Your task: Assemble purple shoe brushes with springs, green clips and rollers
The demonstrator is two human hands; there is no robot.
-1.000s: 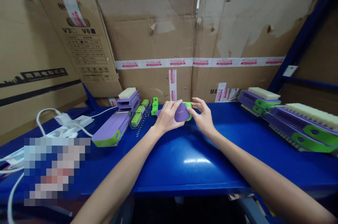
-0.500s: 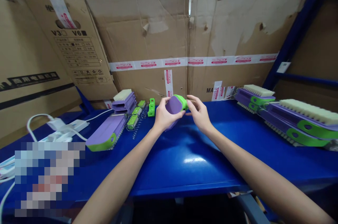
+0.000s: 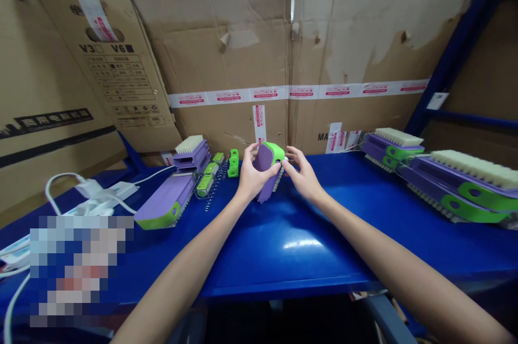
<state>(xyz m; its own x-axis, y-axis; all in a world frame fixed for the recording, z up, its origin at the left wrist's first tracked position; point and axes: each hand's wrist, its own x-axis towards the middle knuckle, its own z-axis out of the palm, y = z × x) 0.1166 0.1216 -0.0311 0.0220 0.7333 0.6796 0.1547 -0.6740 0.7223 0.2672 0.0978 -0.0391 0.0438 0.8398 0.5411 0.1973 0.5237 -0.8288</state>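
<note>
The green-ended purple plastic brush (image 3: 265,157) has been tilted over the glossy blue table (image 3: 283,257) in the curled left hand (image 3: 251,175), so its pale bristles (image 3: 278,181) are now presented to the loosely open right hand (image 3: 304,175), whose hold, if any, cannot be told.

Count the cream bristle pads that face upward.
3: the left pad, behind the power strip's right end, the farther right pad and the nearer right pad. Others may be hidden or out of frame.

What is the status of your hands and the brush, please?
Left hand gripping purple brush; right hand at its green end. Brush tilted, bristles facing right. Green plastic strip and springs apart, to the left.
</note>
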